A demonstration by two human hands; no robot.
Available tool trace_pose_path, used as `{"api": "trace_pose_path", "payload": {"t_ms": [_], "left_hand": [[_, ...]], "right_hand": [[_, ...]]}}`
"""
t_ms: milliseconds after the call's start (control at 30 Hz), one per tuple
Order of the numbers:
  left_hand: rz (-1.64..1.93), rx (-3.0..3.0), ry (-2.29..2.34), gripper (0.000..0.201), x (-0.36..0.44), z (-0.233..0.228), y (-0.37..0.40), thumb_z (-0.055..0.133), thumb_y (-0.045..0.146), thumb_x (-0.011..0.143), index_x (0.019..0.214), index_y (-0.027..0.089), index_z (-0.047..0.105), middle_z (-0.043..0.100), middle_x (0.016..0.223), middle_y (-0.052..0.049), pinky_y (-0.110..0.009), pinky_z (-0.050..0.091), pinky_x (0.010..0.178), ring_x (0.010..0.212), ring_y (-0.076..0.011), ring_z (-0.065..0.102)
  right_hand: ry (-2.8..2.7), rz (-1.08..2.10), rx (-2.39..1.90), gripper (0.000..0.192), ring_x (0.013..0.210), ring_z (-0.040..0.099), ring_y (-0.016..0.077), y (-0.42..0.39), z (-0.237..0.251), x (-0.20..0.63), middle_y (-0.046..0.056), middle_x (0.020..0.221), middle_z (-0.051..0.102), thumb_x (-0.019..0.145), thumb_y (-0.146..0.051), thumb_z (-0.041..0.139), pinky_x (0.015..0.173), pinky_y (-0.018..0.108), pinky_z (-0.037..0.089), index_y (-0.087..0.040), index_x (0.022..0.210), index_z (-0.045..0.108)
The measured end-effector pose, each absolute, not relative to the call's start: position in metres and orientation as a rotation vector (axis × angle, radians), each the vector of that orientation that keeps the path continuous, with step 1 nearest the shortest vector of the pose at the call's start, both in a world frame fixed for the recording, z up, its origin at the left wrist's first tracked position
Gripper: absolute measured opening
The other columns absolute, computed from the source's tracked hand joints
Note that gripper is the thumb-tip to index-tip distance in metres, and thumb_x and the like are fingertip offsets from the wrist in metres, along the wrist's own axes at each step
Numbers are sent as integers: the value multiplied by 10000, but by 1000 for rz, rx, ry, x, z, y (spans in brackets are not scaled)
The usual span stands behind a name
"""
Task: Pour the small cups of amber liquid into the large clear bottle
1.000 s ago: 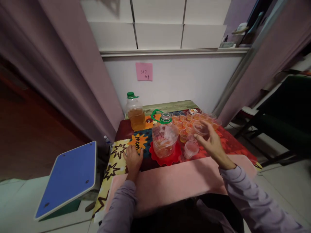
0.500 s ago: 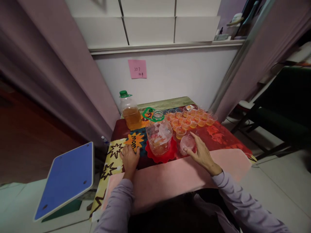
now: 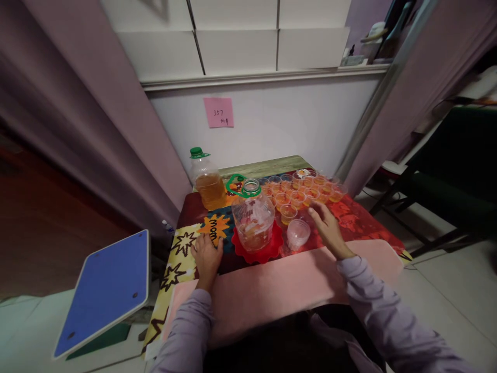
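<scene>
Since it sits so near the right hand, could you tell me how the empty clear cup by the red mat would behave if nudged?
The empty clear cup looks thin plastic, so probably very light, sliding or tipping easily. Squeezed, its walls would likely flex.

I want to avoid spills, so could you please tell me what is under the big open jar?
The big open jar stands on a red scalloped mat, whose edge shows around its base. The mat's middle and the tablecloth beneath are covered.

Ahead of the right hand's [image 3: 329, 227] fingers [image 3: 315, 211] filled cups [image 3: 298, 189] crowd the way, an empty cup [image 3: 298, 233] sits just left, while cloth [image 3: 361, 220] rightward lies open.
</scene>
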State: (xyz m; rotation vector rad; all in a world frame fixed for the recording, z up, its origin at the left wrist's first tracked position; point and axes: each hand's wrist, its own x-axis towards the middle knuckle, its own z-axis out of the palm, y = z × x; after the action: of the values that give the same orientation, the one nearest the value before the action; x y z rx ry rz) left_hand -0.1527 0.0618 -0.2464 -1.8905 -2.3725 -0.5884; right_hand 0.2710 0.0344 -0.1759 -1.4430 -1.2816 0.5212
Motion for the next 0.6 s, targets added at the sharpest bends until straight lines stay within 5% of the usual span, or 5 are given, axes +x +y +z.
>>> {"api": "trace_pose_path", "payload": {"t_ms": [233,600], "left_hand": [[-585,-1870,-2373,620,-151,-242,61,485,483,1063,1482,54,643,633,1588,-285,-636,338,1311,1498,-412,549],[-575,-1870,-2374,587,-151,-240,60,483,480,1065,1476,94,646,642,1580,-261,-609,346,1309,1497,-397,554]], "right_hand": [[-1353,905,-1396,768,1081,801,347,99,-203,290,141,1162,854,501,-560,1047,1072,563,624,-201,1124,778],[-1319,956,-1292,704,1052,809,331,103,-221,256,90,1094,867,604,-571,995,1028,553,652,-230,1178,771]]}}
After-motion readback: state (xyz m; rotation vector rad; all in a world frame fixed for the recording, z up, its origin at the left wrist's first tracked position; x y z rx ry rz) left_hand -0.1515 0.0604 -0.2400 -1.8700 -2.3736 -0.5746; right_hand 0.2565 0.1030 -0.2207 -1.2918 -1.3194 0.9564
